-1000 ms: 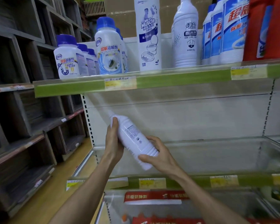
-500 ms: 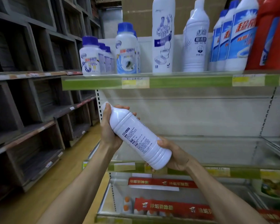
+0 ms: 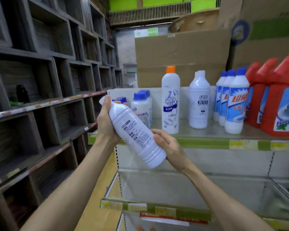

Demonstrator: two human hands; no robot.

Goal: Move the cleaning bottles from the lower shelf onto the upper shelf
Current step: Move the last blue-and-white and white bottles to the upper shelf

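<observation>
A white cleaning bottle [image 3: 133, 132] with small print on its back is tilted, cap up to the left, in front of the upper shelf [image 3: 207, 142]. My left hand [image 3: 105, 120] grips its neck and shoulder. My right hand [image 3: 168, 145] cups its ribbed base from the right. The lower shelf [image 3: 190, 189], a glass tray below my arms, shows no bottles. On the upper shelf stand short blue-capped bottles [image 3: 142, 107], a tall orange-capped bottle [image 3: 170, 100], a white bottle [image 3: 199, 100], blue-labelled bottles [image 3: 235, 104] and red jugs [image 3: 280, 105].
Dark wooden cubby shelves [image 3: 40, 97] line the left side of a narrow aisle with a wooden floor [image 3: 98, 214]. Cardboard boxes [image 3: 182, 59] sit behind the upper shelf. A further shelf with red packaging [image 3: 170, 220] lies lowest.
Both hands have lifted the white bottle from the lower shelf's level up to the upper shelf's edge. The view has tilted upward, so the upper shelf's top now shows.
</observation>
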